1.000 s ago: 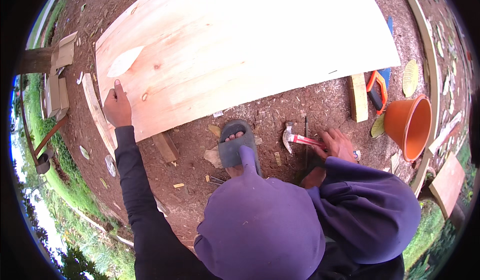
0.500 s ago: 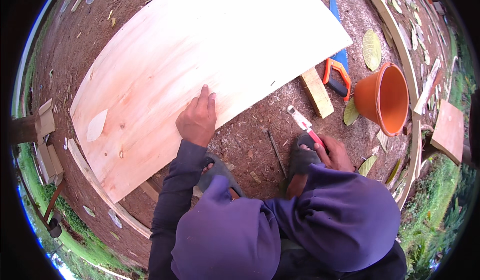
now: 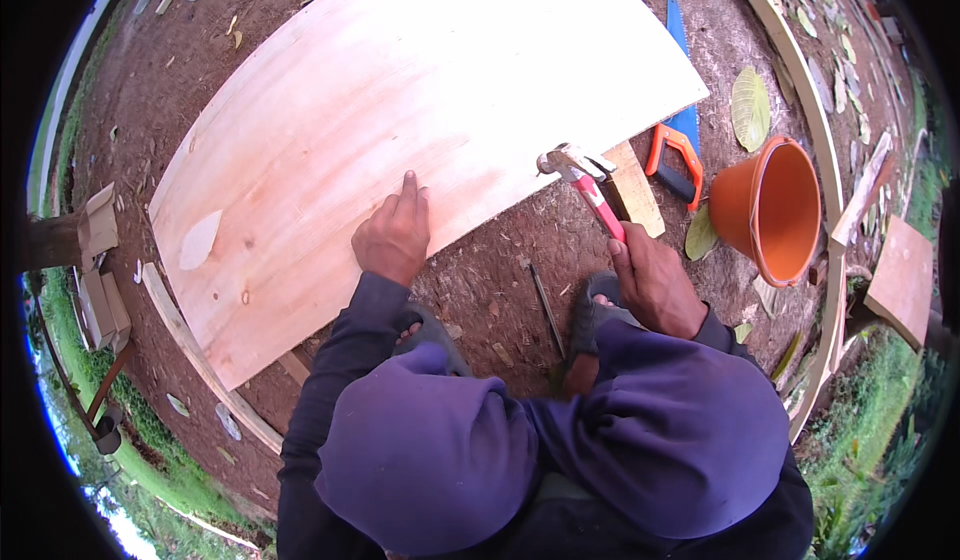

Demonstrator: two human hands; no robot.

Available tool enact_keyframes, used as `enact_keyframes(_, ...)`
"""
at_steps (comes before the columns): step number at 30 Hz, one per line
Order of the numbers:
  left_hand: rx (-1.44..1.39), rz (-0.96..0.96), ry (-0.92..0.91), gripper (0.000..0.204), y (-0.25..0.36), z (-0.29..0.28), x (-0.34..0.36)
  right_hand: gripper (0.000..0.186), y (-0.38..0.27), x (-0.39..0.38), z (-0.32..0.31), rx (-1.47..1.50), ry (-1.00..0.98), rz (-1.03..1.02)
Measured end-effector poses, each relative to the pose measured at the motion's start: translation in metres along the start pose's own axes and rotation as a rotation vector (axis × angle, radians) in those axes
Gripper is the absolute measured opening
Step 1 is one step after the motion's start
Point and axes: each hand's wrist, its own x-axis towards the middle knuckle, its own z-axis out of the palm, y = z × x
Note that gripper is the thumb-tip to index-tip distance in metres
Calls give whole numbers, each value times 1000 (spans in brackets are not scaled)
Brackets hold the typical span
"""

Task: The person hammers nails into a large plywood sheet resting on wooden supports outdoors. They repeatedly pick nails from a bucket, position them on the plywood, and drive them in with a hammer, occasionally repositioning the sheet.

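Note:
A large pale plywood sheet (image 3: 330, 150) lies on the ground in front of me. My left hand (image 3: 393, 242) rests on it near its closer edge, index finger stretched forward and nothing held. My right hand (image 3: 657, 282) is wrapped round the red and white handle of a claw hammer (image 3: 592, 196). The hammer's metal head is over the sheet's near right edge; whether it touches the wood I cannot tell. Under that edge a wooden block (image 3: 637, 195) sticks out. A pale leaf-shaped piece (image 3: 200, 241) lies on the sheet's left part.
A handsaw (image 3: 677, 155) with an orange and black handle lies partly under the sheet's right side. Beside it stands an orange bucket (image 3: 765, 210). A thin dark rod (image 3: 546, 310) lies between my feet. Long wooden strips (image 3: 822, 140) and dry leaves (image 3: 750, 110) are around.
My right hand has raised the hammer forward from beside my right foot to the sheet's edge, over the spot where a small dark sliver lay. My left hand stays on the sheet.

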Motion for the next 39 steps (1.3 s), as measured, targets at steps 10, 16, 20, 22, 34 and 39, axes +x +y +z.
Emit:
enact_keyframes(10, 5, 19, 24, 30, 0, -1, -2, 34, -21, -19, -33, 250, 454, -195)
enact_keyframes(16, 8, 12, 22, 31, 1, -2, 3, 24, 2, 18, -15, -84, 174, -58)
enact_keyframes(20, -13, 12, 50, 31, 0, 0, -3, 35, -40, -1, -59, 300, 495, -124)
enact_keyframes(22, -4, -2, 41, 30, -1, -2, -2, 40, -37, -6, -59, 514, 575, -233)
enact_keyframes(34, -12, -17, 26, 31, 0, 1, -4, 44, -54, -4, -63, 593, 566, -248)
enact_keyframes(39, -53, -7, 20, 31, 9, 1, 3, 34, 31, 5, 7, -213, 89, -34)
